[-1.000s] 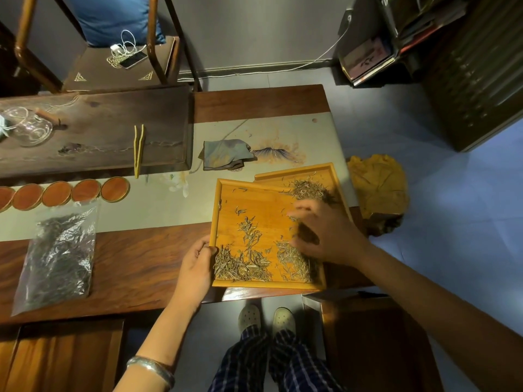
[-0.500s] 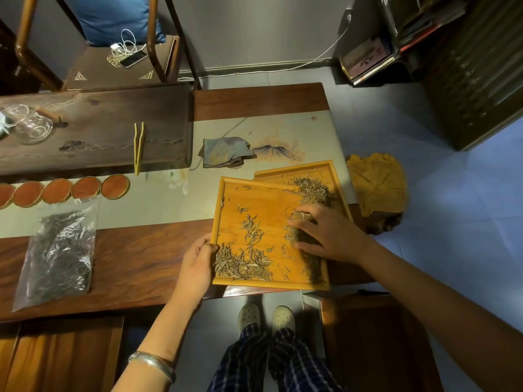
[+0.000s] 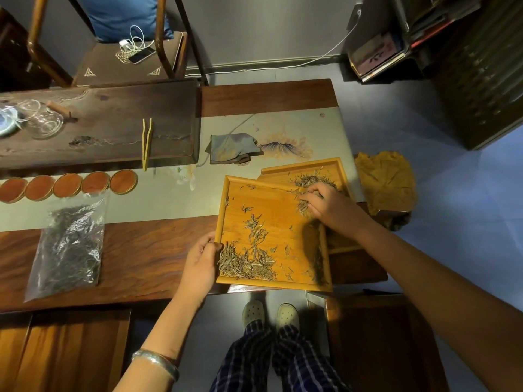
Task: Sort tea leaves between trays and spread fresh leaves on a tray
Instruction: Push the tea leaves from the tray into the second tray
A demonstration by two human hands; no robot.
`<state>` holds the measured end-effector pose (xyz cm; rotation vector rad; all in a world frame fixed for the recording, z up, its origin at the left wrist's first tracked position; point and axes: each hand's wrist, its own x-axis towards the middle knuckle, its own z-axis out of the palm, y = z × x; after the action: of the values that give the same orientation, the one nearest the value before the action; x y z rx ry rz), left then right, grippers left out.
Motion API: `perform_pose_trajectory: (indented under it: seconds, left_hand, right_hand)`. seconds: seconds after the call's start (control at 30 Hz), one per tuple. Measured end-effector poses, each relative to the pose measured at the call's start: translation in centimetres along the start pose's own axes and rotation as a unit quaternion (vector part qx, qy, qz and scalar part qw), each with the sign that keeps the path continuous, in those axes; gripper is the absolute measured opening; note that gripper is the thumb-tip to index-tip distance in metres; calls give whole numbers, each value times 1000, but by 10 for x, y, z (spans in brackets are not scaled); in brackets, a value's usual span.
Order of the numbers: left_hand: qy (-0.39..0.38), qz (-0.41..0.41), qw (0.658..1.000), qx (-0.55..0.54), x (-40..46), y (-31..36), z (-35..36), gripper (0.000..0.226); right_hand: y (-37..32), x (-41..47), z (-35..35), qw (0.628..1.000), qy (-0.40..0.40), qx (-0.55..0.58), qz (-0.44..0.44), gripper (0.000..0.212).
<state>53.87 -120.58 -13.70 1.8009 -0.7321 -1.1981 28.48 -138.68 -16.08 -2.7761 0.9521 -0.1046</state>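
Note:
A square bamboo tray [image 3: 278, 199] lies at the table's near edge, overlapping a second bamboo tray [image 3: 331, 166] behind it on the right. My left hand [image 3: 199, 263] grips the front tray's left rim near its lower corner. Pale dried tea leaves [image 3: 246, 261] are heaped in that corner, with a thin trail running up the middle. My right hand [image 3: 331, 206] rests at the front tray's far right edge, fingers curled over a small clump of leaves [image 3: 302, 206]. Another leaf pile [image 3: 308, 181] sits in the rear tray, just beyond my fingers.
A clear bag of dark tea [image 3: 69, 244] lies left on the table. Several round coasters [image 3: 68, 184] line up behind it. Yellow tweezers [image 3: 146, 142] and glassware [image 3: 42, 123] rest on a dark wooden slab [image 3: 99, 123]. A folded cloth [image 3: 232, 148] and an orange cloth [image 3: 385, 182] lie nearby.
My right hand has swept a clump of leaves from the front tray's lower right up to its far right edge, toward the rear tray. My left hand has kept its hold.

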Motion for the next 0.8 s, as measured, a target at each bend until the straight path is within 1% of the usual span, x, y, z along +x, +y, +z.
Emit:
perform_pose_trajectory:
  seconds: [0.13, 0.2, 0.27, 0.3, 0.37, 0.43, 0.57, 0.67, 0.8]
  left_hand:
    - [5, 1, 1000, 2, 2, 2, -2, 40]
    - [12, 7, 1000, 8, 2, 3, -1, 42]
    - [16, 17, 1000, 12, 1, 6, 0, 44]
    - [17, 19, 1000, 13, 2, 7, 1, 44]
    - [19, 18, 1000, 11, 3, 7, 2, 42]
    - [17, 18, 1000, 5, 5, 6, 3, 41]
    - [14, 23, 999, -20, 5, 6, 7, 39]
    - [7, 43, 999, -30, 5, 7, 9, 38]
    - [7, 67, 998, -10, 2, 9, 9, 39]
  right_hand:
    - [11, 5, 0, 997, 21, 60, 49, 34]
    - [14, 5, -2, 991, 39, 96, 90, 33]
    - [13, 5, -5, 986, 51, 108, 118, 32]
    - [10, 4, -9, 986, 56, 104, 118, 31]
    - [-4, 3, -18, 988, 78, 99, 92, 29]
    - [-27, -1, -26, 989, 95, 104, 42, 28]
    - [-94, -9, -27, 988, 61, 138, -28, 36]
    - [-138, -7, -14, 975, 91, 189, -69, 29]
    - [-149, -3, -6, 977, 64, 170, -112, 28]
